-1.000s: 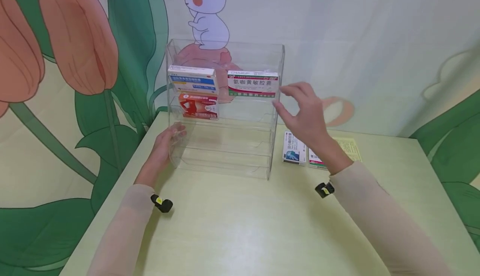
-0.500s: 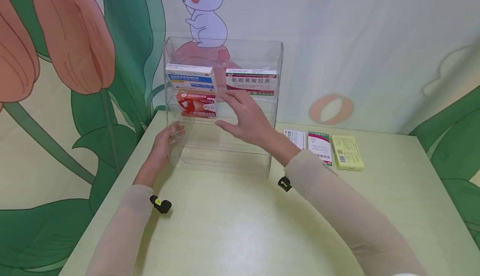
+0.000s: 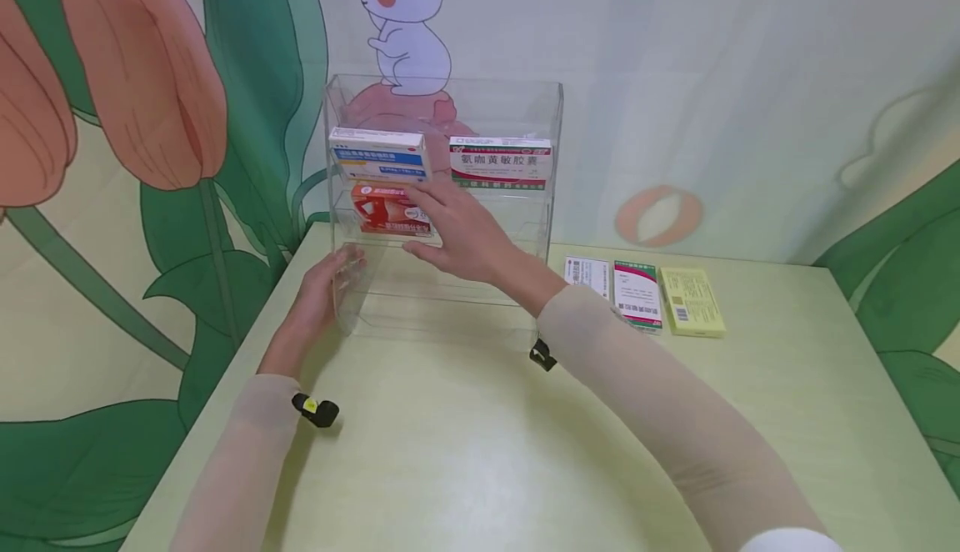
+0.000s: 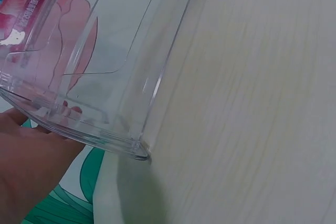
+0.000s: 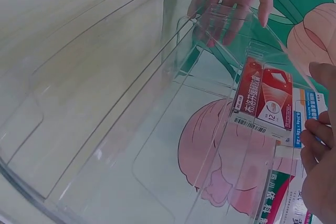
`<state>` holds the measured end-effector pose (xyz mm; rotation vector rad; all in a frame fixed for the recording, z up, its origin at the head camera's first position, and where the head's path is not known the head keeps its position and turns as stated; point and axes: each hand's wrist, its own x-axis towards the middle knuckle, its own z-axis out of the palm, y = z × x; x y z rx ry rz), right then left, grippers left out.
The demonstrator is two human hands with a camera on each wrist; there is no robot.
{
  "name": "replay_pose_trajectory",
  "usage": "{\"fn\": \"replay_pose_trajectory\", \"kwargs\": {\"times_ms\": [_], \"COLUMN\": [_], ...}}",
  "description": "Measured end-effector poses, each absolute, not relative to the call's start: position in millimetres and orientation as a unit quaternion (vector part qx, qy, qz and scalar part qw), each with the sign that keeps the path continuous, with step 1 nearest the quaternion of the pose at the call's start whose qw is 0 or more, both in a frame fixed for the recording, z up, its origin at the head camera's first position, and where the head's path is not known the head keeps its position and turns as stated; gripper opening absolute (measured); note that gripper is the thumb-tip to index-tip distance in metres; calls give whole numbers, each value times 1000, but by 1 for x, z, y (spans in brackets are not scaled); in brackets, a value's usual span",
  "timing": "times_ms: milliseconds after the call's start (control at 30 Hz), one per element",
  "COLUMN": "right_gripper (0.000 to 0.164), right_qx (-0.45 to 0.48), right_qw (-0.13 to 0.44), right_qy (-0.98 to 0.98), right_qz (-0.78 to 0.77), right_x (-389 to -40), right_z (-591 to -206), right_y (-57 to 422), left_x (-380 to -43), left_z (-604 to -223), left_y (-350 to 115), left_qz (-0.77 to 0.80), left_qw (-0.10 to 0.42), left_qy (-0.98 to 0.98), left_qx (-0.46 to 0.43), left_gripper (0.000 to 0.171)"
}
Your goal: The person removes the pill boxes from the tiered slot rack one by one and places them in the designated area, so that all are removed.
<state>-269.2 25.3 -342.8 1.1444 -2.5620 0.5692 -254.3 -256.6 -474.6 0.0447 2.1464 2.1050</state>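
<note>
A clear plastic tiered rack (image 3: 442, 297) stands on the table. My left hand (image 3: 315, 289) rests against its left side panel, fingers extended, as the right wrist view also shows. My right hand (image 3: 474, 239) hovers before the rack with nothing in its grasp. Its fingertips are close to a red medicine box (image 3: 378, 210) in the second tier; whether they touch it is unclear. Above that box sits a blue-and-white medicine box (image 3: 377, 158) in the top tier. Right of it is a white medicine box with red and green bands (image 3: 498, 164).
Right of the rack, a white box (image 3: 588, 273), a white box with a red and green end (image 3: 637, 295) and a yellow box (image 3: 692, 302) lie flat on the table (image 3: 465, 452). A printed curtain (image 3: 675, 77) hangs behind.
My right hand has moved left from the rack's right edge, past the red-and-green-banded box, to the red box. My left hand has stayed at the side panel.
</note>
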Motion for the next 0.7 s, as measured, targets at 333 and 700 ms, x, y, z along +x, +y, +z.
{"fn": "replay_pose_trajectory", "kwargs": {"times_ms": [333, 700], "right_gripper": [69, 71], "right_qx": [380, 364], "right_qw": [137, 141], "right_qy": [-891, -913], "right_qz": [205, 117], "right_x": [-278, -280], "right_z": [-347, -347], "right_y": [4, -2], "left_x": [-246, -250], "left_z": [-469, -470], "left_y": [-263, -262], "left_qz": [661, 648], "left_qw": [46, 35], "left_qy": [749, 761], "left_qx": [15, 13], "left_gripper": [65, 60]}}
